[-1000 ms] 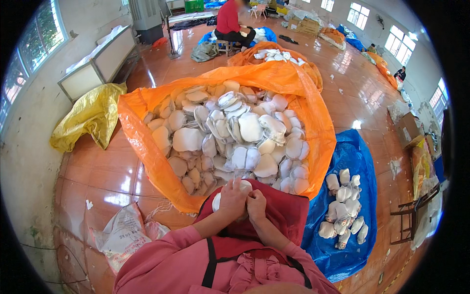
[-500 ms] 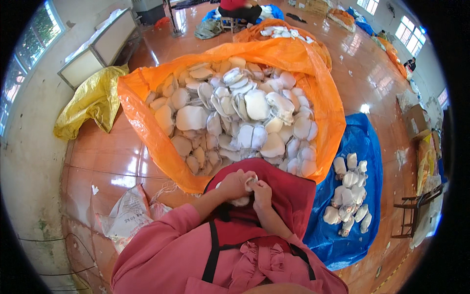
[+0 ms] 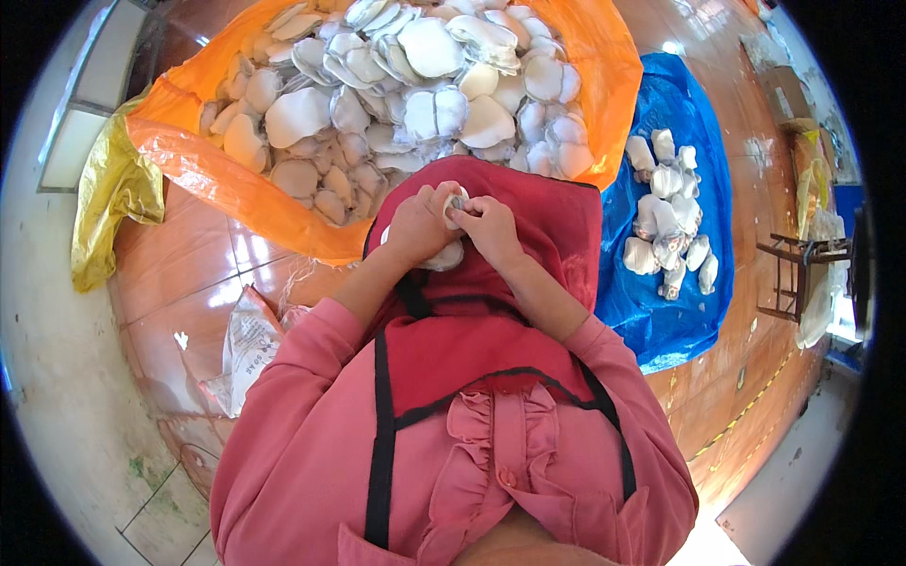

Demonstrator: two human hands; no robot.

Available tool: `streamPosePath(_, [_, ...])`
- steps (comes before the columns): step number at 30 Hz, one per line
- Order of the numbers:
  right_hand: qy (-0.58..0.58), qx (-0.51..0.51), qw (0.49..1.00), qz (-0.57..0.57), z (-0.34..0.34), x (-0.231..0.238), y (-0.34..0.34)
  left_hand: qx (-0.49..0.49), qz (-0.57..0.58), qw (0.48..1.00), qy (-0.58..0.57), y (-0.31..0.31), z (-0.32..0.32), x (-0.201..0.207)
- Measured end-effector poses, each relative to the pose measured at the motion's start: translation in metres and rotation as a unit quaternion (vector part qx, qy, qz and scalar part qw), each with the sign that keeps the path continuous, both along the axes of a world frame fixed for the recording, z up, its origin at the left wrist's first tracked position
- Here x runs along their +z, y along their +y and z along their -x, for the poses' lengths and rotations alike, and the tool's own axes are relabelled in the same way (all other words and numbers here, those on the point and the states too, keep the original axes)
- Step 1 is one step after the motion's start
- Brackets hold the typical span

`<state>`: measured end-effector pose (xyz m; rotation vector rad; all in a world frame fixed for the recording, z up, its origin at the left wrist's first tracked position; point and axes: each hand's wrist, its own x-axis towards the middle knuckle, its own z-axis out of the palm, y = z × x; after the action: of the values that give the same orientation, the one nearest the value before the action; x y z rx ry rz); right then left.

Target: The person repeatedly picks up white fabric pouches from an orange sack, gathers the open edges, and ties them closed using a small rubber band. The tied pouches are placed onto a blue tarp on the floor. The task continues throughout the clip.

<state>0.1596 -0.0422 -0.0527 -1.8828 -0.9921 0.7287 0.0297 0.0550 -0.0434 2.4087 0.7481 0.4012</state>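
Over the red apron (image 3: 538, 222) on my lap, both hands work at one small white padded piece (image 3: 457, 199). My left hand (image 3: 421, 219) is wrapped round it, and its rounded end with a greyish middle shows between thumb and fingers. My right hand (image 3: 488, 226) pinches the edge of that end from the right. Beneath the hands lies more white padded material (image 3: 444, 258); whether it belongs to the held piece I cannot tell. Just beyond my knees, an orange plastic sheet (image 3: 203, 198) holds a heap of flat, rounded white fabric pieces (image 3: 429, 47).
To the right, a blue sheet (image 3: 661, 325) bears several plump white stuffed pieces (image 3: 665, 219). A yellow sack (image 3: 113, 203) lies by the left wall, and a white printed sack (image 3: 250, 349) near my left elbow. Farther right stand a dark chair (image 3: 793, 274) and a cardboard box (image 3: 788, 97).
The view has tilted down toward my body, so the heap and sheets sit higher in the picture. Both hands stay together on the white piece, whose round end now shows more clearly.
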Motion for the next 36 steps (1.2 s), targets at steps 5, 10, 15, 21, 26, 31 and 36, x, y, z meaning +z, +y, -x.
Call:
streamPosePath(5, [0.016, 0.024, 0.997, 0.073, -0.004, 0.021, -0.003, 0.030, -0.084, 0.995, 0.049, -0.015, -0.005, 0.009])
streamPosePath(10, [0.084, 0.011, 0.994, 0.074, -0.014, 0.010, -0.015, 0.015, -0.150, 0.979, 0.139, -0.037, -0.009, 0.019])
streamPosePath(15, [0.082, -0.016, 0.993, 0.088, -0.015, 0.016, -0.018, 0.010, -0.213, 0.972, 0.102, -0.051, -0.008, 0.025])
streamPosePath(21, [0.103, -0.072, 0.989, 0.074, -0.011, 0.016, -0.024, 0.022, -0.216, 0.971, 0.101, -0.061, -0.012, 0.030])
streamPosePath(26, [0.120, -0.102, 0.987, 0.010, -0.012, -0.003, -0.031, 0.008, -0.220, 0.969, 0.116, -0.064, -0.013, 0.037])
streamPosePath(31, [0.261, -0.102, 0.960, 0.009, -0.010, 0.004, -0.029, 0.004, -0.204, 0.970, 0.130, -0.068, -0.013, 0.038])
streamPosePath(36, [0.361, -0.108, 0.925, -0.048, -0.008, 0.006, -0.029, 0.017, -0.209, 0.976, 0.067, -0.069, -0.010, 0.030])
